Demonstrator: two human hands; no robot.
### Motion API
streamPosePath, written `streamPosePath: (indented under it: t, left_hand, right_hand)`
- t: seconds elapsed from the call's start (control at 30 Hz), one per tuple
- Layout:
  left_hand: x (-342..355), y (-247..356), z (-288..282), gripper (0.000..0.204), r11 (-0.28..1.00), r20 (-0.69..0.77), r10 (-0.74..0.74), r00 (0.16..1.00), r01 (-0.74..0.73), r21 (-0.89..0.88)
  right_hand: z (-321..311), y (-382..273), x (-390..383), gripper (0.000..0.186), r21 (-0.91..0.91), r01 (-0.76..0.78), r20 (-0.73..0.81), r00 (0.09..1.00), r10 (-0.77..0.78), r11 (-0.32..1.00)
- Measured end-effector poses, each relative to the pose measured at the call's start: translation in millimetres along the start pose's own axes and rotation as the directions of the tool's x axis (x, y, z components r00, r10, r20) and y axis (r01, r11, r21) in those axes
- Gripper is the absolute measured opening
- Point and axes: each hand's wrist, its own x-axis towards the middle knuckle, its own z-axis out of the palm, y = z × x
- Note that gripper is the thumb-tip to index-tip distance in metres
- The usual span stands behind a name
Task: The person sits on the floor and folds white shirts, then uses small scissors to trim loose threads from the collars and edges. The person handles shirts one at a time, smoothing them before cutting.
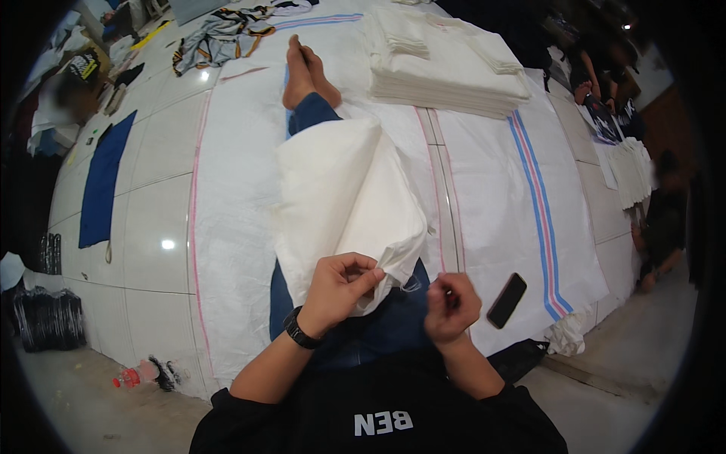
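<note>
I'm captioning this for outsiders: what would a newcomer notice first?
Probably the white cloth mid-picture, its near edge pinched by the left hand. Next, the stack of folded white fabric beyond it, to the right. Then the dark phone, right of the right hand.

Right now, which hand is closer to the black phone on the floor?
The right hand. It is just left of the phone, not touching it. The left hand is farther left, pinching the white cloth.

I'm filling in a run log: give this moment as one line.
left hand: pinching white cloth | right hand: holding red item, mostly hidden | phone: right of hands
</note>
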Motion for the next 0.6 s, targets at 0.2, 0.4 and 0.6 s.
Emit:
streamPosePath:
  t: [0.2,0.4,0.6]
  left_hand:
    - [-1,6,-22,0.011,0.991,0.172,0.082,0.982,-0.062,-0.117]
    - [0,11,-22,0.01,0.914,0.034,0.406,0.913,-0.407,0.005]
    - [21,32,-67,0.02,0.927,-0.124,0.375,0.919,-0.373,0.044]
  right_hand:
    - [31,-29,18,0.072,-0.103,0.134,0.011,0.991,-0.134,0.986]
    - [44,-25,30,0.048,-0.038,-0.123,0.302,0.944,0.129,0.992]
    - [42,-9,41,0.006,0.411,-0.873,0.568,0.47,0.675,0.262]
